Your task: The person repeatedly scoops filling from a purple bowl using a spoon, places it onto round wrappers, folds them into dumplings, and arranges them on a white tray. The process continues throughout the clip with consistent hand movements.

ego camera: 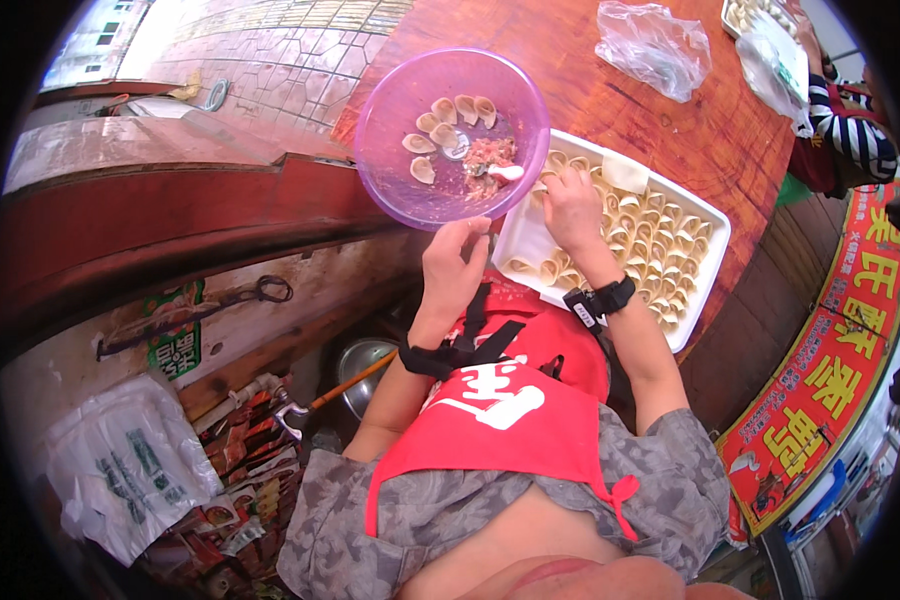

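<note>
My left hand (pixel 457 259) is at the near rim of a translucent purple plastic bowl (pixel 390 191). Its thumb and fingers are bent with a gap between them, and nothing shows in it. Inside the bowl lie pink minced filling (pixel 491 154), a white-handled spoon (pixel 505 173) and several folded dumplings (pixel 444 135). My right hand (pixel 574 210) reaches over a white tray (pixel 709 214), its fingertips down at folded dumplings (pixel 579 163) by the tray's far left corner. Whether it grips one is hidden. Rows of folded dumplings (pixel 652 240) fill much of the tray; flat dough wrappers (pixel 625 173) lie at its far edge.
The bowl and tray stand on a reddish wooden table (pixel 570 97). A crumpled clear plastic bag (pixel 652 49) lies farther back. At the far right, a person in striped sleeves (pixel 847 139) is beside another tray (pixel 742 19). White plastic bags (pixel 131 465) hang at the lower left.
</note>
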`<action>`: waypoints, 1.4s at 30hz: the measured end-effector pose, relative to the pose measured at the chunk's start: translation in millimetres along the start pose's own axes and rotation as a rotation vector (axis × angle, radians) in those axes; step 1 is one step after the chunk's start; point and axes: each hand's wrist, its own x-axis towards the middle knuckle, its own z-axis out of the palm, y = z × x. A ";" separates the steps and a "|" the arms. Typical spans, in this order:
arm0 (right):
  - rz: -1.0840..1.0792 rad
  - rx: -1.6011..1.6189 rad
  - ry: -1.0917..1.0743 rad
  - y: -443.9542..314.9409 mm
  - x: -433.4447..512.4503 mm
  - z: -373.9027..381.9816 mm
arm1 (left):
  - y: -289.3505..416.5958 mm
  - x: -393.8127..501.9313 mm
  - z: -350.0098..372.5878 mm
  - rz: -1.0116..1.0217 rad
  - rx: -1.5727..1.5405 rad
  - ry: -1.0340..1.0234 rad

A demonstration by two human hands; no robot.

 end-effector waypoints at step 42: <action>-0.103 0.159 -0.093 -28.3 -30.8 -80.4 | 22.8 19.8 40.6 0.001 -0.163 -0.376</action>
